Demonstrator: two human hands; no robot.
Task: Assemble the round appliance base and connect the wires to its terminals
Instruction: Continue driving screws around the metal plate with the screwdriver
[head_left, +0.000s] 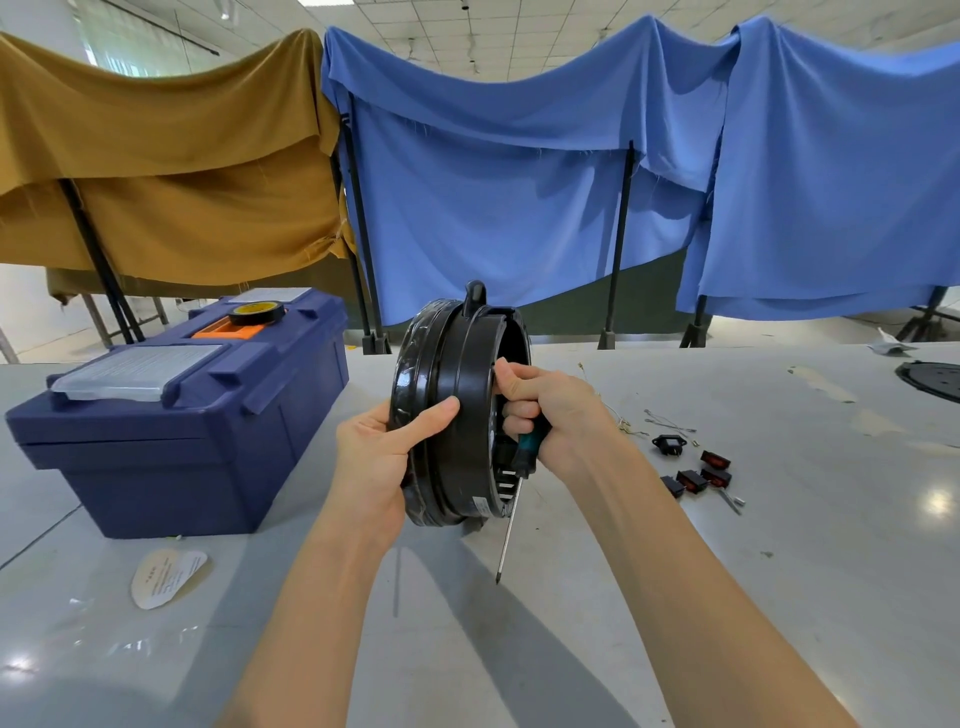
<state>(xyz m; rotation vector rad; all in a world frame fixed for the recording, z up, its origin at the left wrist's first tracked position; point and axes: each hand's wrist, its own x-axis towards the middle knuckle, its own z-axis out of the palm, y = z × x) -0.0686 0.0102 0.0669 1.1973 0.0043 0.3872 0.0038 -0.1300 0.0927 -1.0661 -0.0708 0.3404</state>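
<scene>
The black round appliance base (460, 374) is held on edge above the grey table, its open side turned right. My left hand (379, 447) grips its left rim, thumb lying across the outer wall. My right hand (550, 410) holds the right rim with its fingertips and also grips a screwdriver (511, 519) with a teal and black handle, the shaft pointing down toward the table. Thin wires (667, 421) lie on the table to the right, beside a black socket part (670, 445) and several small black and red switches (704, 475).
A dark blue toolbox (171, 431) stands at the left with a roll of tape (257, 312) on its lid. A paper label (169, 577) lies in front of it. A black round plate (932, 379) sits at the far right edge. Draped cloths hang behind the table.
</scene>
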